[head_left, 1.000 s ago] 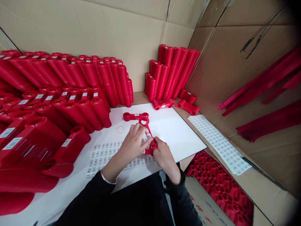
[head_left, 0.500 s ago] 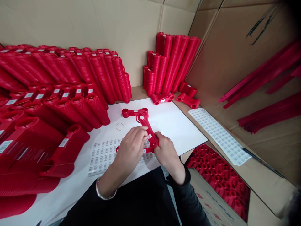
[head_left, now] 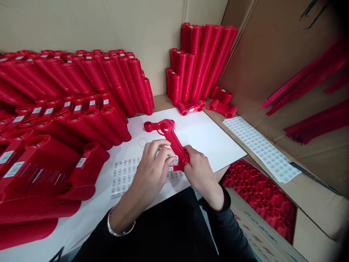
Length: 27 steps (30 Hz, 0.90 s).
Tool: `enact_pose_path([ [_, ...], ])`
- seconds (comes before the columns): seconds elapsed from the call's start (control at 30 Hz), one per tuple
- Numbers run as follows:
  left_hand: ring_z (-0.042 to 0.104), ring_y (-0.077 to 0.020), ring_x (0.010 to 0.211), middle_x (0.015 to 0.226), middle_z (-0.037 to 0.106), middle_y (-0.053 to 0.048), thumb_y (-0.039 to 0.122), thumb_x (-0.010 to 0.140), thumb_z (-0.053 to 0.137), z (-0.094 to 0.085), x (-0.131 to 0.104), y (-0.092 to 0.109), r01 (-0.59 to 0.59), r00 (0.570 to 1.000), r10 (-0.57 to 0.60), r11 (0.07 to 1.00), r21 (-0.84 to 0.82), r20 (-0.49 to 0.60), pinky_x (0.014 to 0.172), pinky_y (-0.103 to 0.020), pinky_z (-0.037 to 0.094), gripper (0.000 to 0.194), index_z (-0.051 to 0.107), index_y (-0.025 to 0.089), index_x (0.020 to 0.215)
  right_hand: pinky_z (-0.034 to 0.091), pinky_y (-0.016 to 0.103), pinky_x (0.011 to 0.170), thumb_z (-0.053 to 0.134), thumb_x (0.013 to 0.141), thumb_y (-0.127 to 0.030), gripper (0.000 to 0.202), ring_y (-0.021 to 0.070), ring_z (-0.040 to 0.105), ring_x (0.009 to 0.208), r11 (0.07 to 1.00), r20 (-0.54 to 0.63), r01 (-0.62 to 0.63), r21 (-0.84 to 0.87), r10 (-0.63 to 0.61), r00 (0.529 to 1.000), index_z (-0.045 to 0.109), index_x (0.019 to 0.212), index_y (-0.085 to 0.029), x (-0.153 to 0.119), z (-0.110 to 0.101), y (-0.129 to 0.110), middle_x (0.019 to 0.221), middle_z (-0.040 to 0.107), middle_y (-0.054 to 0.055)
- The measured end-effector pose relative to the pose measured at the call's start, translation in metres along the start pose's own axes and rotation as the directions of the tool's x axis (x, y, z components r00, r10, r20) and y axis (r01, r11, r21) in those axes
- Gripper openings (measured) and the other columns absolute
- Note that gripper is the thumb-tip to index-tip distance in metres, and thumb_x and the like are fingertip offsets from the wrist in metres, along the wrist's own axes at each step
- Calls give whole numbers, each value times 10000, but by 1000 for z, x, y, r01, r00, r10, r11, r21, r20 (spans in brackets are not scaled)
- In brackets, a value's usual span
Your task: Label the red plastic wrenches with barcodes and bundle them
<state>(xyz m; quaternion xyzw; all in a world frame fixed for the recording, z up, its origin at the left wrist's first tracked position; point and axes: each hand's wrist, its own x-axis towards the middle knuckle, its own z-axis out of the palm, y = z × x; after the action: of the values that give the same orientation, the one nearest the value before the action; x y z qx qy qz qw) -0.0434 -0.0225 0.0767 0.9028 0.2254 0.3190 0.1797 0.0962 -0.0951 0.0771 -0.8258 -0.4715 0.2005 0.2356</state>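
Observation:
My right hand (head_left: 201, 174) is closed around the near end of a red plastic piece (head_left: 175, 142) with a ring at each end, held at a slant over the white board. Thumb and fingers of my left hand (head_left: 152, 165) are pinched together beside it, with what looks like a small white sticker at the tips. A second red piece (head_left: 152, 126) lies beyond the held one's far end. Another labelled red piece (head_left: 176, 168) shows under my hands, partly hidden. Below my left hand is a sheet of barcode stickers (head_left: 120, 180).
Tall stacks of red pieces (head_left: 117, 83) fill the left side, and more stacks (head_left: 201, 62) stand at the back. A thin rubber band (head_left: 142, 142) lies on the white board (head_left: 218, 145). At right are another sticker sheet (head_left: 261, 149), a dark pen-like stick (head_left: 313, 178) and a carton (head_left: 253, 218) of red pieces.
The view has shifted slightly. The held red piece now overlaps more of the piece behind it. My left fingertips have drawn a little away from the held piece.

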Motion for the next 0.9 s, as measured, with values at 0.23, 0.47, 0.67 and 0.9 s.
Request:
enact_pose_path([
  [0.23, 516, -213, 1020, 1055, 508, -44, 181, 962, 468, -15, 8, -7, 6, 1000, -6, 1000, 9, 22, 882, -391, 482, 85, 517, 221, 905, 308, 272, 620, 416, 699, -19, 279, 184, 535, 694, 1000, 22, 10, -2, -9, 1000, 519, 900, -181, -9, -3, -9, 831, 637, 54],
  [0.47, 513, -203, 997, 1034, 502, -37, 186, 961, 479, -16, 7, -5, -10, 1000, 10, 1000, -9, 23, 872, -369, 473, 83, 515, 218, 894, 299, 273, 613, 418, 715, -30, 259, 178, 526, 673, 1000, 15, 19, -24, -19, 1000, 514, 903, -181, -14, -2, -9, 817, 628, 51],
  [0.67, 520, -199, 966, 1019, 509, -36, 176, 956, 486, -15, 8, -4, -3, 1000, 3, 1000, -1, 14, 858, -375, 478, 79, 516, 218, 896, 308, 272, 632, 419, 723, -24, 303, 184, 546, 709, 1000, 17, 22, 2, -22, 1000, 537, 956, -178, -17, -3, -10, 847, 641, 56],
  [0.9, 523, -200, 955, 1019, 505, -39, 172, 957, 481, -11, 8, -3, -15, 1000, 15, 1000, -4, 16, 837, -377, 477, 80, 506, 219, 898, 311, 270, 637, 420, 719, -21, 305, 186, 543, 719, 1000, 23, 22, 18, -23, 999, 538, 952, -179, -17, -3, -10, 851, 637, 56],
])
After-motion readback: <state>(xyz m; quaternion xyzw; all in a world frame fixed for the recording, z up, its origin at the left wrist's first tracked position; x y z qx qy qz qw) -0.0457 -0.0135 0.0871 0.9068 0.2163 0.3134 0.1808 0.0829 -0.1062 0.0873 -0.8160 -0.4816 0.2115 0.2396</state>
